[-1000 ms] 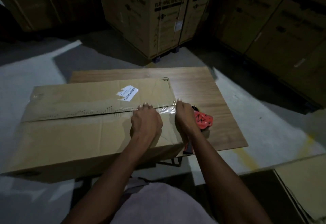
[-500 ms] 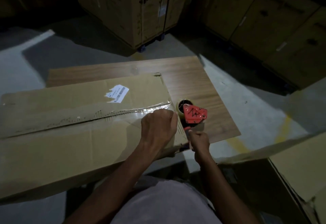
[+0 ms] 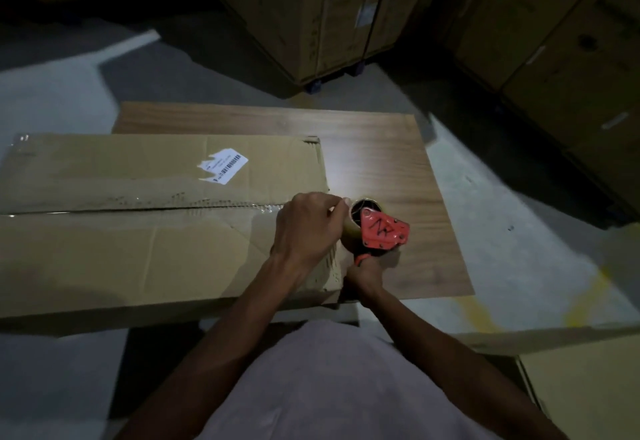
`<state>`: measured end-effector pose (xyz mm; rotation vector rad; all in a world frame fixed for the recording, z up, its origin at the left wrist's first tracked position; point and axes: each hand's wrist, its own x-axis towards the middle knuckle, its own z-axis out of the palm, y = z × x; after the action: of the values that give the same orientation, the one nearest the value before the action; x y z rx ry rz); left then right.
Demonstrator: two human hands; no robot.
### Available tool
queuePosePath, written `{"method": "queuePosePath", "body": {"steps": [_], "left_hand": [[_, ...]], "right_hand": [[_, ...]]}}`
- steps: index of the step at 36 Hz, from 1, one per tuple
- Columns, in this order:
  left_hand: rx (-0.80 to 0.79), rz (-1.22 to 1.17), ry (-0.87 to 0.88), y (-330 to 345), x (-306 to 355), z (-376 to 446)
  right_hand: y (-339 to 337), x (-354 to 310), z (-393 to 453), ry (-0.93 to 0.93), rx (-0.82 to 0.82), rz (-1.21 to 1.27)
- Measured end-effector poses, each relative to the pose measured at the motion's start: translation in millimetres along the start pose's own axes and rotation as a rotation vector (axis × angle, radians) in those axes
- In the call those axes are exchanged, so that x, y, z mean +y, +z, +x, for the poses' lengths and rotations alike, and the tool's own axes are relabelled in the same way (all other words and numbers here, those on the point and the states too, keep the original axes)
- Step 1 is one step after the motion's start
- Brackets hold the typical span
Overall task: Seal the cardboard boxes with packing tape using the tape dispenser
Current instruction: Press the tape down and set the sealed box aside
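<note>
The left hand (image 3: 306,228) sat on the right end of the box (image 3: 145,231), knuckles up, fingers curled down over the seam's end; whether it pinched the tape or only pressed there, I could not tell. The right hand (image 3: 363,275) was just off the box's right edge, near its front corner, fist wrapped tight round the handle of the dispenser (image 3: 379,231). The dispenser's red side plate faced up, black scribble on it, and its roll (image 3: 358,214) sat hard against the box's right edge, touching or nearly touching the left hand's fingertips.

Clear tape (image 3: 221,205) glinted along the box's middle seam, running from the left hand away toward the far left end. A torn white label (image 3: 227,165) with a barcode lay on the back flap, behind the seam. The box was lying flat on a table (image 3: 398,169), overhanging it at the left, with bare wood grain showing behind and to the right of the box.

Beyond the table was grey floor (image 3: 519,224), with a yellow mark right of the table. Tall printed cartons (image 3: 329,13) stood behind the box in deep shadow, more of them off to the right. 1 more flat piece of cardboard (image 3: 585,391) showed at the near right, well apart from the box. Frame was dim and a bit blurred.
</note>
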<state>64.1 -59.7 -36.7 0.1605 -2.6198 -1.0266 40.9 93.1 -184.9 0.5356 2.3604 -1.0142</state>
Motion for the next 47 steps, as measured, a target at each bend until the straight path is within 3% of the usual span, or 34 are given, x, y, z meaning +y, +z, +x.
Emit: {"method": "queuePosePath", "body": {"steps": [4,9,18,23,28,35,43,47], "left_hand": [[0.011,-0.078,0.001,6.0,-0.8,-1.0],[0.047,-0.129,-0.035,13.5,0.7,-2.0],[0.018,-0.134,-0.059,21.3,-9.7,10.6],[0.007,-0.321,-0.166,20.1,-17.9,19.9],[-0.222,-0.601,-0.509,9.2,-25.2,56.5],[-0.555,-0.746,-0.708,-13.3,-24.5,80.3],[-1.050,-0.755,-0.763,-46.9,-16.4,78.9],[-1.092,-0.796,-0.771,-50.3,-15.3,75.2]], "right_hand": [[-12.4,-10.0,7.3,-0.022,0.037,0.087],[-39.3,-20.0,-7.0,-0.086,0.202,0.254],[-72.3,-30.4,-43.3,-0.312,-0.047,0.605],[-83.9,-34.0,-56.5,-0.370,-0.095,0.729],[-87.0,-31.8,-71.0,-0.371,-0.083,0.769],[-81.8,-39.8,-110.1,-0.511,-0.135,0.840],[-77.0,-50.3,-132.2,-0.501,-0.060,0.861],[-76.2,-57.4,-135.9,-0.521,-0.029,0.835]]}}
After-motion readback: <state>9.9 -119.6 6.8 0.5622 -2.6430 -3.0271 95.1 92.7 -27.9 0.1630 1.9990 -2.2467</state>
